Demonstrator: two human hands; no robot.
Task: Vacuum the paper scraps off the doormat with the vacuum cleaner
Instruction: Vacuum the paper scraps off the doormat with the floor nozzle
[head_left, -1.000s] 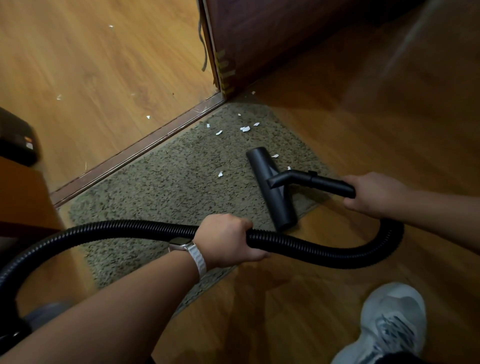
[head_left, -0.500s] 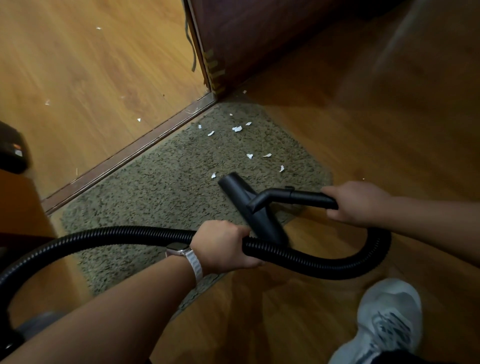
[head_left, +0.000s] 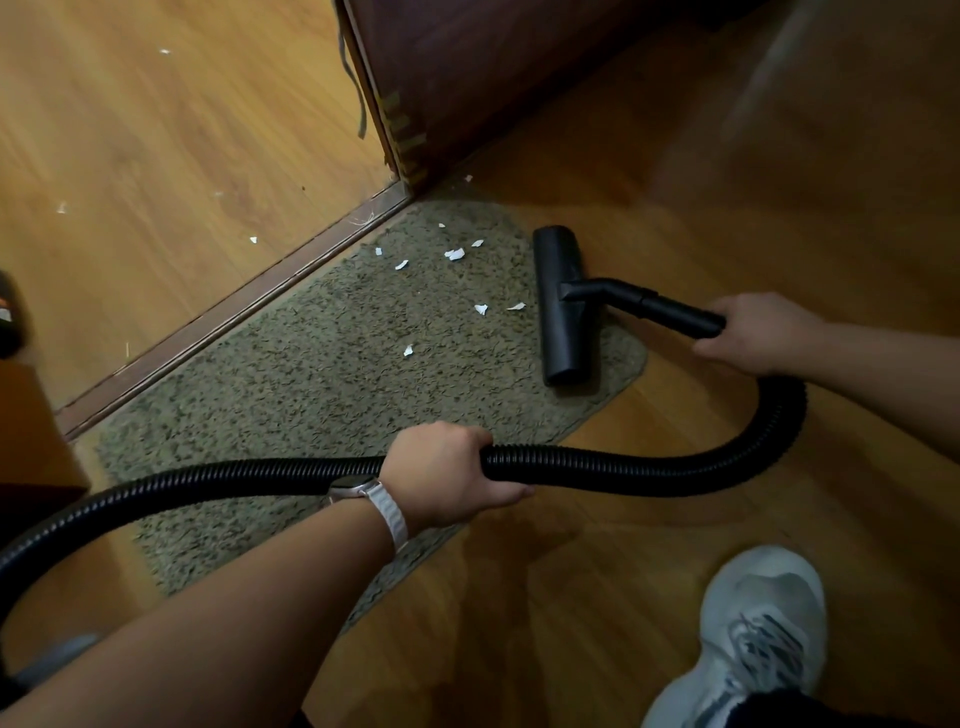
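A grey-green shaggy doormat (head_left: 311, 374) lies along the door threshold. Several white paper scraps (head_left: 455, 254) sit on its far right part, left of the vacuum's black floor nozzle (head_left: 563, 306). The nozzle rests on the mat's right edge, partly over the wooden floor. My right hand (head_left: 756, 332) grips the black wand just behind the nozzle. My left hand (head_left: 441, 475), with a white watch strap on the wrist, is closed around the ribbed black hose (head_left: 649, 467), which loops from the wand back to the lower left.
A dark wooden door (head_left: 467, 78) stands open at the mat's far corner, its edge meeting the threshold strip (head_left: 234, 312). More scraps (head_left: 253, 239) lie on the lighter floor beyond the threshold. My grey sneaker (head_left: 753, 634) is at the lower right. A dark object (head_left: 8, 322) sits at the left edge.
The nozzle has swung away from me and to the right, from the mat's near edge out to its right edge. My right hand went with it; the left keeps its hold on the hose.
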